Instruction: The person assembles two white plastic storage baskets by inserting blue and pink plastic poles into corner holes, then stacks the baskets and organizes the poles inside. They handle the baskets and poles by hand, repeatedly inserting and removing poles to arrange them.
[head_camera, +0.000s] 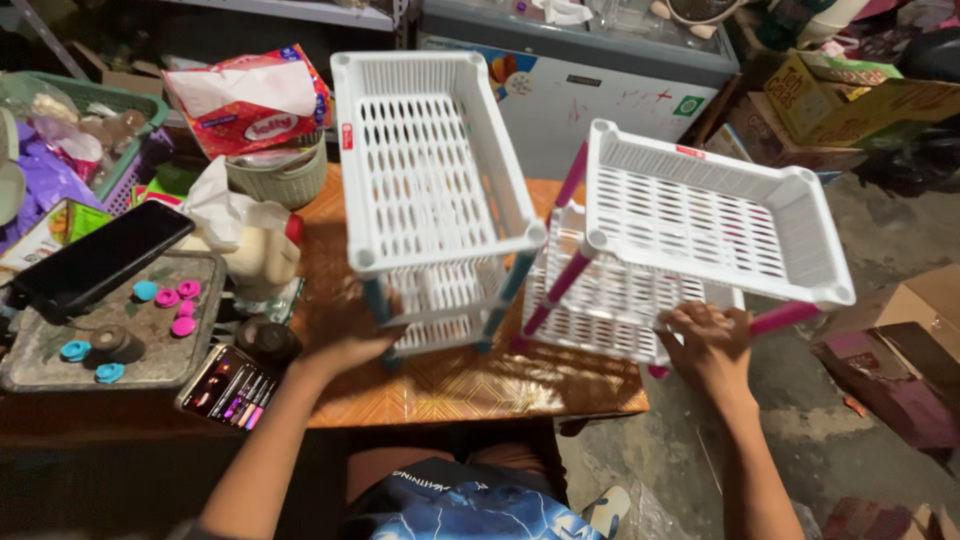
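Near table (470, 390) edge: left hand (345, 350) is clamped on the lower tier of the blue-legged rack (435, 170), fingertips hidden. Right hand (710, 345) is closed on the pink-legged rack (700, 225) at the table's right edge. Racks: two, each with two white tiers visible. Both tilt away, long axes running near to far. A lit phone (228, 385) lies left.

A white slotted plastic two-tier rack with teal-blue posts (435, 200) is standing upright on the orange patterned tabletop (450, 385), its top tray facing up and its lower tier resting near the front edge. Just beside it, a matching white plastic two-tier rack with pink posts (700, 230) is tilting over the tabletop's right end, its trays slanting.
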